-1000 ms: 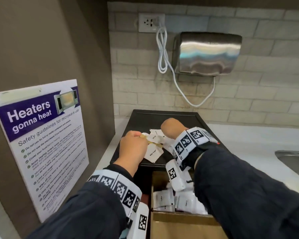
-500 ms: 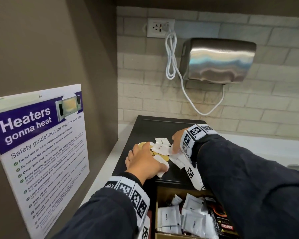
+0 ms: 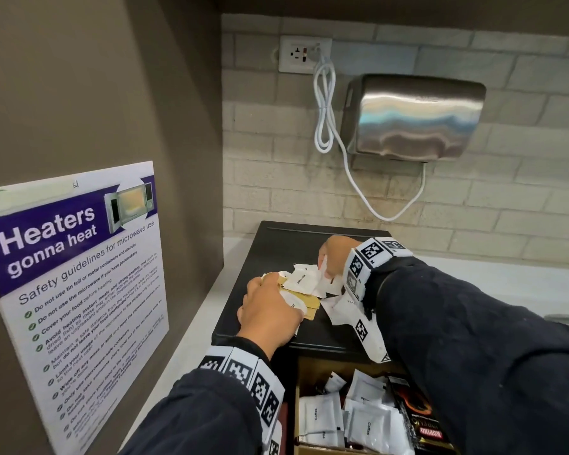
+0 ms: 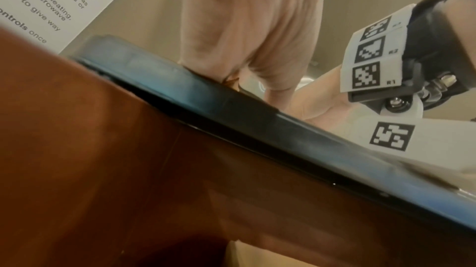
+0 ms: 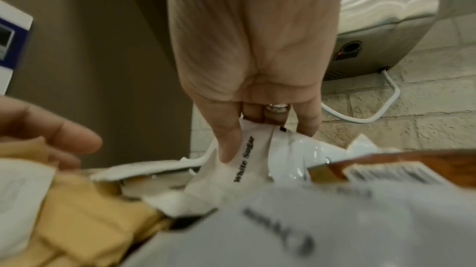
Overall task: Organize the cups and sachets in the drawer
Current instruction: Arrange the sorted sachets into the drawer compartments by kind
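Left to right: microwave poster (image 3: 69,277) on the wall. Our left hand (image 3: 270,310) lies palm-down, fingers fairly flat, pressing tan and white sachets (image 3: 304,302) onto the black tray (image 3: 243,310); whether it grips any, we cannot tell. Our right hand (image 3: 337,257) curls thumb and fingers round white sugar sachets (image 5: 247,161) at the pile's right edge. Below, more white sachets (image 3: 368,425) sit in the open drawer (image 3: 319,449). Steel hand dryer (image 3: 414,116) on the tiled wall.
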Demonstrator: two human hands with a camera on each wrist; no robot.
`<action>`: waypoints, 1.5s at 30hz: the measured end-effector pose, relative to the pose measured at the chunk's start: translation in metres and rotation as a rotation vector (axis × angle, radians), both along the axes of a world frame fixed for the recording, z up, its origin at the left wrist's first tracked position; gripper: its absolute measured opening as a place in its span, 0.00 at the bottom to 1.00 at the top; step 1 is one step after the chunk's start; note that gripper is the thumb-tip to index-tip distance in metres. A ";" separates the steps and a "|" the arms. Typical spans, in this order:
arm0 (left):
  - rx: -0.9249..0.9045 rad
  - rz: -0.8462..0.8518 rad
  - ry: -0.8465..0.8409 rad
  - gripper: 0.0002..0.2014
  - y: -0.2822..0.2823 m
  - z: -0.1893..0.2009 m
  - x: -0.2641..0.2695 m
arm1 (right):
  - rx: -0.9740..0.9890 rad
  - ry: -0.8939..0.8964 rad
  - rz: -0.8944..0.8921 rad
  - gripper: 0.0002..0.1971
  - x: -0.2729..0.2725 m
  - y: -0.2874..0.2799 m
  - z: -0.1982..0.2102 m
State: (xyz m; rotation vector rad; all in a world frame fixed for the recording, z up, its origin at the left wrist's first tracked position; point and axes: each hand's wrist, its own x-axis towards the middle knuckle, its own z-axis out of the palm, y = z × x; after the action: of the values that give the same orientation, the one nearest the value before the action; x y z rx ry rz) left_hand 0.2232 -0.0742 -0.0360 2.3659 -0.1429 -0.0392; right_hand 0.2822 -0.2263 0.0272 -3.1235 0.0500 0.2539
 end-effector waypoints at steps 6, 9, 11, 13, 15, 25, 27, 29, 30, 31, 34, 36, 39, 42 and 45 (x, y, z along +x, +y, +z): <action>-0.134 0.035 -0.012 0.30 0.003 0.001 -0.001 | 0.433 -0.289 -0.141 0.14 -0.004 -0.009 0.015; -0.178 0.054 -0.018 0.29 0.004 0.002 -0.002 | 0.514 -0.283 -0.163 0.14 -0.013 -0.005 0.025; -0.208 0.074 -0.036 0.27 0.004 0.001 -0.002 | 0.565 -0.264 -0.188 0.15 -0.019 -0.003 0.027; -0.243 0.098 -0.049 0.24 0.006 0.000 -0.002 | 0.633 -0.261 -0.226 0.15 -0.025 -0.001 0.025; -0.271 0.127 -0.055 0.19 0.008 0.001 -0.003 | 0.742 -0.251 -0.256 0.14 -0.032 0.000 0.020; -0.714 0.175 0.171 0.15 0.027 0.008 -0.008 | 0.936 -0.336 -0.382 0.07 -0.088 0.001 -0.013; -0.809 0.183 0.228 0.16 0.028 0.007 -0.015 | 1.052 -0.375 -0.417 0.10 -0.098 0.002 -0.017; -0.903 0.172 0.283 0.12 0.027 0.007 -0.023 | 1.088 -0.377 -0.417 0.12 -0.108 0.004 -0.018; -0.947 0.159 0.317 0.10 0.027 0.008 -0.030 | 1.096 -0.373 -0.413 0.13 -0.114 0.005 -0.017; -0.974 0.151 0.347 0.07 0.027 0.011 -0.036 | 1.107 -0.369 -0.410 0.14 -0.119 0.006 -0.016; -1.026 0.138 0.398 0.07 0.027 0.020 -0.053 | 1.164 -0.356 -0.419 0.18 -0.134 0.012 -0.016; -1.044 0.109 0.431 0.08 0.025 0.026 -0.063 | 1.209 -0.336 -0.444 0.17 -0.144 0.017 -0.016; -1.036 0.022 0.493 0.12 0.020 0.033 -0.074 | 1.167 -0.272 -0.412 0.07 -0.158 0.025 -0.016; -0.963 -0.116 0.561 0.21 0.013 0.034 -0.082 | 1.067 -0.278 -0.279 0.12 -0.169 0.027 -0.020; -0.865 -0.286 0.606 0.29 0.009 0.031 -0.087 | 0.896 -0.284 -0.201 0.15 -0.178 0.025 -0.022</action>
State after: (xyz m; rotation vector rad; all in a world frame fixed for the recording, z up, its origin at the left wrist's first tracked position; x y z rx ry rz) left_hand 0.1358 -0.0650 -0.0048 1.3798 -0.1584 -0.6817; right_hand 0.1039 -0.2015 0.0053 -2.2118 0.1857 -0.1429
